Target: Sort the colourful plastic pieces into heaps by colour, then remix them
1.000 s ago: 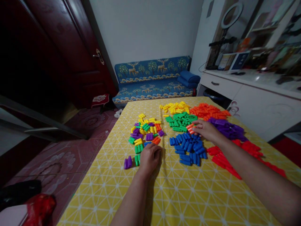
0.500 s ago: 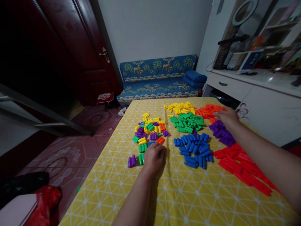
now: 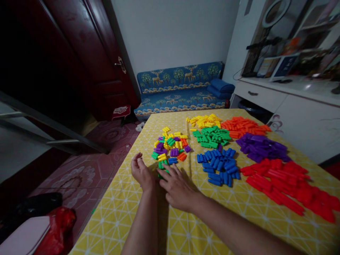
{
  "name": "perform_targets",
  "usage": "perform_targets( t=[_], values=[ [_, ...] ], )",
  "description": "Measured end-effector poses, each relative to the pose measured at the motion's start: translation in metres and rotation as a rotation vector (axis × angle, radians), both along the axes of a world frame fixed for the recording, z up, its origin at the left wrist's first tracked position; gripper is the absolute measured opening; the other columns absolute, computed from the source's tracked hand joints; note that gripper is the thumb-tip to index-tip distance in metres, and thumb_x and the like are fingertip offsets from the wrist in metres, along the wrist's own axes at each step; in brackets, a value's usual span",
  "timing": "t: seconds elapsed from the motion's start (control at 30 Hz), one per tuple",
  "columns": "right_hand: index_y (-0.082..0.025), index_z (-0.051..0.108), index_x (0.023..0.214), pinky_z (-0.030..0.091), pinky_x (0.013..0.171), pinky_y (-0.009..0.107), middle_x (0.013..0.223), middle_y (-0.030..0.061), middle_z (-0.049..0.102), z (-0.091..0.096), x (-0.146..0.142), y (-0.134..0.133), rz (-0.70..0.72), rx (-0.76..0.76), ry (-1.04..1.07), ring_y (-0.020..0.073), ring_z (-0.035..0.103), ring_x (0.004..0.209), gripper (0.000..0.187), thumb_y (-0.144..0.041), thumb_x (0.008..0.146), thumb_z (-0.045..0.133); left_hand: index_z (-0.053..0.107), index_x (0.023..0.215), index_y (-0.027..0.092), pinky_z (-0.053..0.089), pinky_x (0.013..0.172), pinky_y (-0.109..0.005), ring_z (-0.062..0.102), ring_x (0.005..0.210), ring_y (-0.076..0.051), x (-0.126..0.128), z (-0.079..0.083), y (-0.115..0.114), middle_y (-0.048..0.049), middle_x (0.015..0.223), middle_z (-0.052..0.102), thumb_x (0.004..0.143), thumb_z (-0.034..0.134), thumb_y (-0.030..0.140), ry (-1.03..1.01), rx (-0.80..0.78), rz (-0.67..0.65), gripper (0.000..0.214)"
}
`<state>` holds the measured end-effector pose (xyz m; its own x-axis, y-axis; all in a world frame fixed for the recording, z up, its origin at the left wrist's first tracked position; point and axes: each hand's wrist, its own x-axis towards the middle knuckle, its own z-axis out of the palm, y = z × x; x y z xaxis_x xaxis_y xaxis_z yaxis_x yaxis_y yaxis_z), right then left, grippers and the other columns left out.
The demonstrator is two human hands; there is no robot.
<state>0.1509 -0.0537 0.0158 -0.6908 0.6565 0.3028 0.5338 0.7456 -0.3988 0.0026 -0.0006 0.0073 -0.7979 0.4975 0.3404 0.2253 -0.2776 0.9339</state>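
Observation:
On a yellow patterned tablecloth (image 3: 212,219) lie small plastic pegs sorted by colour: yellow (image 3: 204,121), green (image 3: 212,137), orange (image 3: 243,126), purple (image 3: 260,147), blue (image 3: 219,166) and red (image 3: 287,180) piles. A mixed pile (image 3: 171,145) lies to their left. My left hand (image 3: 142,171) stands on its edge just below the mixed pile, fingers apart and cupped. My right hand (image 3: 176,186) lies beside it, fingers stretched flat towards a few green pegs (image 3: 160,165) between the two hands. Neither hand visibly holds a peg.
The table's left edge drops to a tiled floor with a red bag (image 3: 53,226). Beyond the table stands a blue patterned sofa (image 3: 180,92). A dark red door (image 3: 101,63) is at the left and a white cabinet (image 3: 292,113) with cluttered shelves at the right.
My right hand has come back from the orange pile at the far right to the near left, beside my left hand. My left hand has opened and shifted slightly left.

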Motion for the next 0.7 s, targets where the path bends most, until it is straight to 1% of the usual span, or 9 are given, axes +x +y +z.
perform_targets(
  t=[0.03,0.1,0.2,0.27,0.37,0.5,0.57,0.63,0.7],
  values=[
    [-0.015,0.071,0.106,0.011,0.118,0.058,0.151,0.0116,0.042,0.0,-0.008,0.001,0.041,0.033,-0.072,0.0315,0.015,0.148,0.035,-0.015,0.072,0.061,0.065,0.096,0.015,0.047,0.092,-0.036,0.063,0.096,-0.019,-0.005,0.0,0.001,-0.0072,0.099,0.068,0.086,0.044,0.027,-0.037,0.01,0.012,0.026],
    [-0.011,0.074,0.098,0.005,0.119,0.058,0.153,0.0138,0.038,-0.001,-0.023,0.009,0.083,0.062,-0.18,0.0329,0.005,0.149,0.03,-0.017,0.073,0.06,0.065,0.094,0.015,0.047,0.091,-0.036,0.063,0.094,-0.018,-0.012,-0.001,0.002,-0.007,0.097,0.068,0.084,0.044,0.028,-0.078,0.018,0.026,0.026],
    [-0.01,0.072,0.109,0.001,0.119,0.057,0.151,0.0129,0.042,-0.008,-0.036,0.022,0.05,0.018,-0.27,0.0316,0.004,0.15,0.037,-0.014,0.076,0.056,0.065,0.092,0.015,0.048,0.092,-0.038,0.063,0.093,-0.019,-0.016,-0.002,0.002,-0.0068,0.096,0.068,0.083,0.044,0.028,-0.103,0.012,0.022,0.026],
    [-0.01,0.064,0.124,0.001,0.119,0.057,0.15,0.0121,0.044,-0.013,-0.04,0.029,-0.055,-0.018,-0.242,0.0307,0.01,0.149,0.046,-0.012,0.079,0.051,0.066,0.091,0.016,0.047,0.094,-0.039,0.063,0.095,-0.02,-0.017,-0.002,0.002,-0.0062,0.095,0.068,0.082,0.045,0.028,-0.093,-0.009,0.012,0.025],
    [-0.013,0.05,0.139,0.002,0.118,0.06,0.153,0.0111,0.04,-0.018,-0.036,0.032,-0.309,-0.005,-0.101,0.0313,0.015,0.148,0.052,-0.014,0.086,0.047,0.067,0.089,0.017,0.045,0.099,-0.042,0.062,0.098,-0.021,-0.018,-0.003,0.0,-0.0043,0.094,0.068,0.079,0.05,0.027,-0.052,-0.088,-0.043,0.022],
    [-0.017,0.051,0.138,0.005,0.117,0.062,0.157,0.0125,0.031,-0.017,-0.021,0.035,-0.623,0.082,0.043,0.0329,0.014,0.148,0.049,-0.025,0.09,0.053,0.069,0.089,0.018,0.043,0.102,-0.043,0.062,0.101,-0.022,-0.011,-0.004,0.0,-0.004,0.094,0.067,0.075,0.055,0.026,-0.107,-0.119,-0.145,0.021],
    [-0.018,0.05,0.138,0.008,0.115,0.064,0.158,0.0146,0.029,-0.018,-0.011,0.038,-0.738,0.121,0.096,0.0352,0.017,0.147,0.053,-0.032,0.088,0.058,0.069,0.09,0.018,0.045,0.1,-0.042,0.063,0.102,-0.021,-0.001,-0.004,0.002,-0.0049,0.097,0.068,0.074,0.058,0.028,-0.223,-0.073,-0.244,0.021],
    [-0.018,0.047,0.14,0.013,0.113,0.066,0.156,0.0173,0.03,-0.022,-0.002,0.041,-0.82,0.135,0.132,0.0379,0.019,0.145,0.059,-0.039,0.087,0.059,0.068,0.091,0.018,0.048,0.096,-0.04,0.065,0.101,-0.021,0.012,-0.004,0.005,-0.0064,0.098,0.07,0.073,0.061,0.032,-0.421,0.001,-0.422,0.023],
    [-0.015,0.046,0.14,0.02,0.111,0.064,0.153,0.0209,0.033,-0.03,0.007,0.043,-0.865,0.127,0.146,0.039,0.023,0.144,0.063,-0.043,0.086,0.06,0.066,0.093,0.018,0.05,0.093,-0.039,0.067,0.097,-0.02,0.022,-0.002,0.007,-0.0078,0.095,0.07,0.074,0.063,0.036,-0.614,0.081,-0.611,0.027]
  ],
)
